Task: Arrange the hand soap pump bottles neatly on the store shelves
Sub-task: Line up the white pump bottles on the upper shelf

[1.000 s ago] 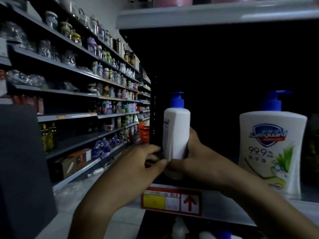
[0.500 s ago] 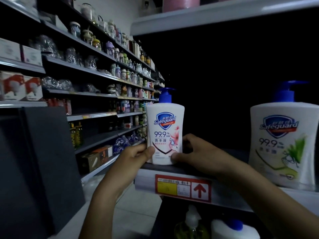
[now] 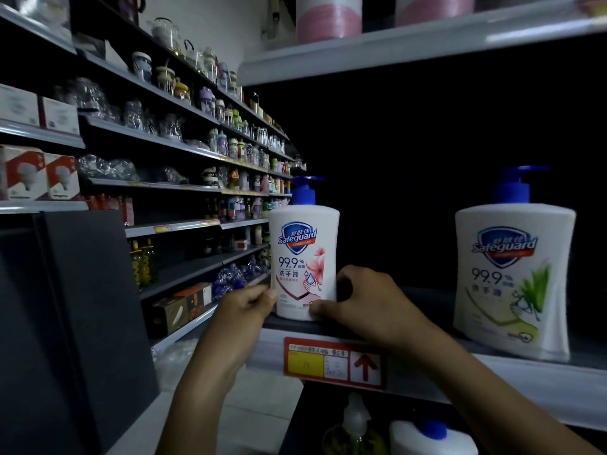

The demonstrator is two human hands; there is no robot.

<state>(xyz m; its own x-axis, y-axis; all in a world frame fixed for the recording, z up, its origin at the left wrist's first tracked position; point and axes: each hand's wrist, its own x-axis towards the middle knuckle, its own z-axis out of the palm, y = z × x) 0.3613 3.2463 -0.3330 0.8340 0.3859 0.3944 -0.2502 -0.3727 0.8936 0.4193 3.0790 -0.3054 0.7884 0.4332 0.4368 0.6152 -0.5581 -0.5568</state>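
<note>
Our right hand [image 3: 364,303] clamps the low right corner of the pink bottle [image 3: 303,257]: the thumb lies across the front by the base and the fingers curl round the far side. Our left hand [image 3: 249,303] holds the low left edge, fingers curled with the thumb tip on the bottle; how far they reach behind it we cannot tell. Both hands are therefore closed on the same bottle, low down, one on each side.

A second ago the bottle showed us its narrow side. Now it is turned, and the label faces straight out to the aisle. It stands upright at the left end of the shelf [image 3: 492,372], its base close to the front edge and just above the price tag [image 3: 331,362]. The pump points up and a little right.

The green bottle [image 3: 512,280] stands well apart to the right on the same shelf, label also forward. A dark gap lies between the two.

We judge the facing step all but done for this bottle. What is left is to let go without tipping it, and perhaps to close the gap so the row reads evenly. More bottles [image 3: 430,435] show dimly on the shelf below.
</note>
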